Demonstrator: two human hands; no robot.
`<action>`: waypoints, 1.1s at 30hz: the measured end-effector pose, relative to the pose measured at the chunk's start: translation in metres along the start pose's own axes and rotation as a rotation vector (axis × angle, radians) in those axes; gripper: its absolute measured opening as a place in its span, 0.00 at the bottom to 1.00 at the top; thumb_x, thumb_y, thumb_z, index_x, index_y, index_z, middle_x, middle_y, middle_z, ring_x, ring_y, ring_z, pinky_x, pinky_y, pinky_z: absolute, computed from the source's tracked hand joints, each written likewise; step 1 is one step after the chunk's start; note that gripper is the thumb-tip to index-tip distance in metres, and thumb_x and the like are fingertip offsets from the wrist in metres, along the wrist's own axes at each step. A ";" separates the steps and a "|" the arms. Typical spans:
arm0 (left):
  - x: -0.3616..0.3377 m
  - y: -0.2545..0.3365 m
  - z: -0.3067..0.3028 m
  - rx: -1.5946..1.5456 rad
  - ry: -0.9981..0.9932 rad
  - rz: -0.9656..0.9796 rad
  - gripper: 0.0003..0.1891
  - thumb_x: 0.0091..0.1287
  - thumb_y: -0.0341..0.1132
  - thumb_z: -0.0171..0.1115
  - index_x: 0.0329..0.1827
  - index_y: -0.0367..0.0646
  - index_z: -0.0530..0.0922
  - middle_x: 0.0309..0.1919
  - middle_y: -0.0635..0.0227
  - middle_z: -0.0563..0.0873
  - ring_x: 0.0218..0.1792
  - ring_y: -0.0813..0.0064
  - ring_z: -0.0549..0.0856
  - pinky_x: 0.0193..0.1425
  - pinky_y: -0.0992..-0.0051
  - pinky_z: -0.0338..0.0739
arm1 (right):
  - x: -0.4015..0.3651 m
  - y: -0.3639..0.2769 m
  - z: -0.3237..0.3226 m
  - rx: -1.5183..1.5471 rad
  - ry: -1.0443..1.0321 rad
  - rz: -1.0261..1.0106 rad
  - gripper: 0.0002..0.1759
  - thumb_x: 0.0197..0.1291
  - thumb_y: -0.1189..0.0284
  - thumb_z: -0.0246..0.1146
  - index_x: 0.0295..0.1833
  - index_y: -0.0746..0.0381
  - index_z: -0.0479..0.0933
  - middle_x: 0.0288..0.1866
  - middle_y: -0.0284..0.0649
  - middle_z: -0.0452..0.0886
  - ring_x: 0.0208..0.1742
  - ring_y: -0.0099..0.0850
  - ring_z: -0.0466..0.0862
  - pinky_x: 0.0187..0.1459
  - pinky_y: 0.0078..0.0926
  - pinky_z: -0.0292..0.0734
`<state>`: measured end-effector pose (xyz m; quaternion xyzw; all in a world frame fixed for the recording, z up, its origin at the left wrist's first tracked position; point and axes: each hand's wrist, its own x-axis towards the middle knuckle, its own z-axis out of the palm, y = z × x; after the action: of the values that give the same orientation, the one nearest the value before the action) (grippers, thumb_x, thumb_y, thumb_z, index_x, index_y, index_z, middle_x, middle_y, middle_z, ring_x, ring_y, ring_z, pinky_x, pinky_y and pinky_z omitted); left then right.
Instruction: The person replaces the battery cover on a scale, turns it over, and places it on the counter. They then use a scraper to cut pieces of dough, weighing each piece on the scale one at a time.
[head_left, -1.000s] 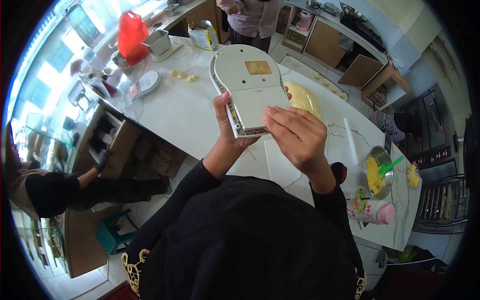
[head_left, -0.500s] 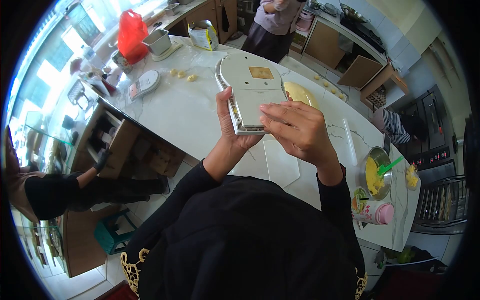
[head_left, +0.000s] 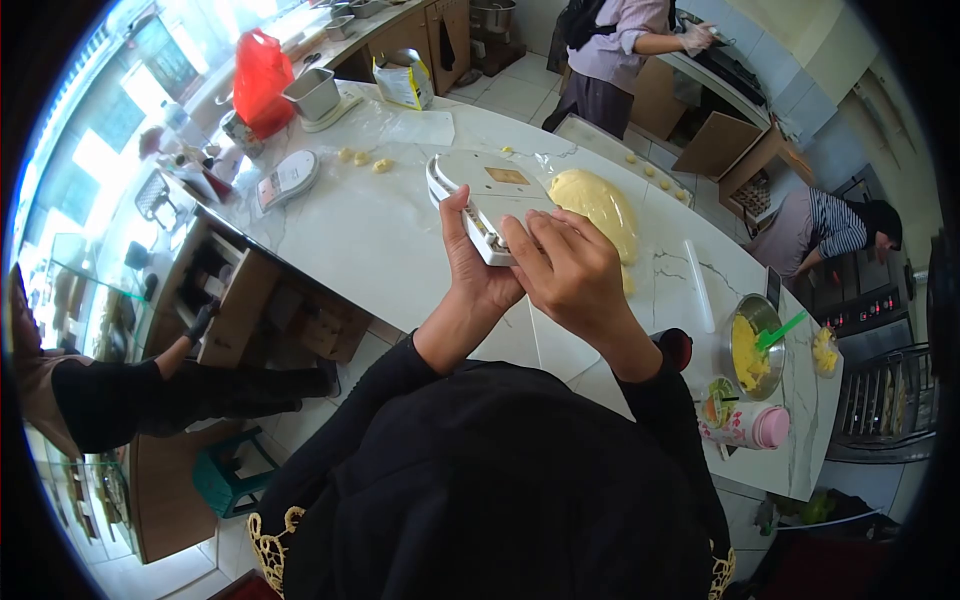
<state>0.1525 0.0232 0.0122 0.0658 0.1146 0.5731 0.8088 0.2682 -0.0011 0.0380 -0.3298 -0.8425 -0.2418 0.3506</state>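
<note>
Over the counter (head_left: 370, 230): upturned scale (head_left: 497, 185), held beside the dough (head_left: 600, 205).
Left hand (head_left: 478, 270): fingers clamped on my scale's near edge.
Right hand (head_left: 570, 280): fingers together, closed over its near end.
Long axis: points away from me.

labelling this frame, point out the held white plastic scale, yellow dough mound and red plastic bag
white plastic scale (head_left: 495, 188), head view, upturned underside
yellow dough mound (head_left: 600, 205), head view, top surface
red plastic bag (head_left: 262, 75), head view, its middle
</note>
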 end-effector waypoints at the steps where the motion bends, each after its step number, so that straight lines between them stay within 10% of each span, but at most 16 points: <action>1: 0.000 0.000 -0.001 -0.001 0.000 -0.002 0.40 0.55 0.60 0.56 0.64 0.40 0.62 0.53 0.52 0.73 0.50 0.58 0.78 0.54 0.61 0.77 | 0.002 0.000 -0.001 0.016 0.002 -0.013 0.18 0.42 0.74 0.61 0.43 0.67 0.77 0.36 0.44 0.79 0.37 0.35 0.82 0.46 0.31 0.78; 20: 0.000 0.018 0.000 -0.127 -0.283 -0.114 0.44 0.53 0.64 0.54 0.67 0.42 0.60 0.60 0.50 0.68 0.58 0.50 0.72 0.59 0.48 0.71 | 0.005 0.032 -0.020 0.632 0.050 0.233 0.22 0.41 0.63 0.74 0.44 0.61 0.81 0.41 0.41 0.83 0.39 0.38 0.83 0.43 0.32 0.76; 33: 0.000 0.019 -0.006 -0.188 -0.299 -0.211 0.44 0.53 0.65 0.55 0.66 0.42 0.62 0.56 0.52 0.72 0.56 0.56 0.75 0.58 0.55 0.73 | 0.023 0.018 -0.036 -0.008 0.035 -0.237 0.18 0.44 0.73 0.62 0.45 0.59 0.81 0.35 0.37 0.81 0.37 0.28 0.83 0.40 0.26 0.77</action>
<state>0.1335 0.0290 0.0108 0.0622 -0.0545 0.4774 0.8748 0.2839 -0.0034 0.0815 -0.2253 -0.8683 -0.2908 0.3329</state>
